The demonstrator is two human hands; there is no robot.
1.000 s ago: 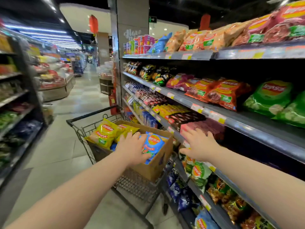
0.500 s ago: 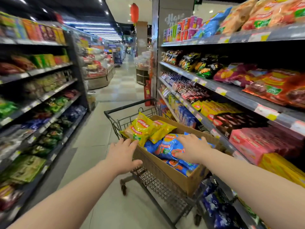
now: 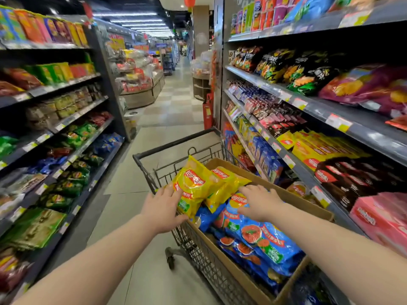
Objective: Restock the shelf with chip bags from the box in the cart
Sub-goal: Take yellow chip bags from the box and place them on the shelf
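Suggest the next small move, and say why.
Probably close both hands round the two yellow plastic chip bags and lift them. The left hand touches their left edge with straight fingers, the right hand lies spread at their right over the blue plastic chip bags, and neither grips anything yet. They sit topmost in the brown cardboard box.

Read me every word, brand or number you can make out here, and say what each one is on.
"Lay's": red logo on the front yellow chip bag, smeared, so only a likely reading.
Blue chip bags: white lettering, too blurred to read.
Pink boxes: script lettering, unreadable.
Yellow boxes: red labels, unreadable.
Price tags: too small to read.
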